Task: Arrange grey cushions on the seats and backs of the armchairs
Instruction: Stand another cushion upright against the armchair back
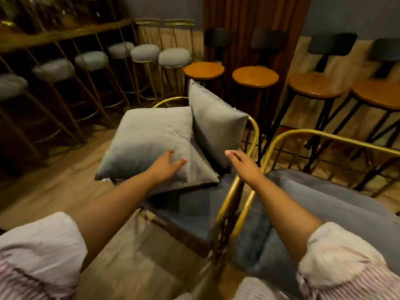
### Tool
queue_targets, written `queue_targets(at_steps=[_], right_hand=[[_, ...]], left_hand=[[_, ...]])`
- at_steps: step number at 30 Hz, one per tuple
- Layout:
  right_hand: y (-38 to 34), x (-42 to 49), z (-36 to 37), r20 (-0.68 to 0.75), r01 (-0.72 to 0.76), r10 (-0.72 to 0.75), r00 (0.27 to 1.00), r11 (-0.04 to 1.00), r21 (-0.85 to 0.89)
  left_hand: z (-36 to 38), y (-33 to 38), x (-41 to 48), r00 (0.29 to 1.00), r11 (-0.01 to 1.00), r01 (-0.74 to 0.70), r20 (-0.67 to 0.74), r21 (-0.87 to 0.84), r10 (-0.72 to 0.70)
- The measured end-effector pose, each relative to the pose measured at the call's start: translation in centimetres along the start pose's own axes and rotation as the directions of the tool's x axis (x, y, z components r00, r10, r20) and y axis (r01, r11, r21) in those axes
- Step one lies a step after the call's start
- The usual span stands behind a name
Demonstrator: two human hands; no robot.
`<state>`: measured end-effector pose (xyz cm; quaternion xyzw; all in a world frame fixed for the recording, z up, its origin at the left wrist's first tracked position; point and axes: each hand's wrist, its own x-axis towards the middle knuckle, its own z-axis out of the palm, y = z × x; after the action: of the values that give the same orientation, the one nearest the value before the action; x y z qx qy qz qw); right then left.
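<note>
Two gold-framed armchairs stand side by side. On the left armchair point(252, 135) a grey cushion point(147, 135) lies flat on top of another grey cushion point(203, 172), whose corner shows beneath it. A third grey cushion point(214, 124) leans upright against the chair's right arm. My left hand point(167, 164) rests flat on the near corner of the top cushion, fingers spread. My right hand point(242, 163) hovers open over the gap between the chairs, near the upright cushion, holding nothing. The right armchair point(329, 137) has a blue-grey seat pad point(324, 202) with no loose cushion on it.
A row of grey-topped gold bar stools point(173, 58) lines a wooden counter point(65, 35) at the left and back. Wooden-seat black stools point(255, 75) stand behind the armchairs, close to their backs. Wood floor point(54, 187) lies to the left of the chairs.
</note>
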<state>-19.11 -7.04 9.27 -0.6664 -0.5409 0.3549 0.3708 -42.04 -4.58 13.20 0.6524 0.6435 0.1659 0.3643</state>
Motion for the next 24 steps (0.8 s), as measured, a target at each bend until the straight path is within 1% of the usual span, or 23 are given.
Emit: queue_targets(at_steps=[4,8,10,15,18,21,24], right_hand=[[-3.6,4.5,6.5,0.025,-0.013,0.012,1.000,1.000,0.027],[-5.6,8.7,11.1,0.088,-0.069,0.064,0.994,0.996,0.054],[-5.8,11.5,12.7,0.107,-0.115,0.108,0.988,0.991,0.064],[-5.6,19.1,15.4,0.184,-0.225,0.211,0.960,0.973,0.060],[-5.3,23.9,16.5,0.234,-0.298,0.268,0.935,0.949,0.103],[-5.1,28.2,17.7,0.200,-0.330,0.299,0.933,0.932,0.148],[-4.4,31.3,19.0,0.146,-0.348,0.327,0.934,0.926,0.147]], left_hand=[[-6.5,-4.2,3.7,0.999,1.000,0.022,-0.040,-0.016,-0.023],[-10.6,-7.4,8.2,0.996,0.998,0.055,-0.066,0.007,-0.054],[-11.9,-8.7,11.2,0.995,0.998,0.070,-0.073,0.010,-0.069],[-13.4,-11.7,18.8,0.976,0.990,0.140,-0.168,0.007,-0.137],[-14.0,-13.6,22.7,0.960,0.981,0.192,-0.208,0.000,-0.188],[-14.5,-15.5,26.3,0.951,0.969,0.248,-0.195,0.017,-0.240],[-15.0,-17.2,29.6,0.939,0.958,0.287,-0.203,0.008,-0.279]])
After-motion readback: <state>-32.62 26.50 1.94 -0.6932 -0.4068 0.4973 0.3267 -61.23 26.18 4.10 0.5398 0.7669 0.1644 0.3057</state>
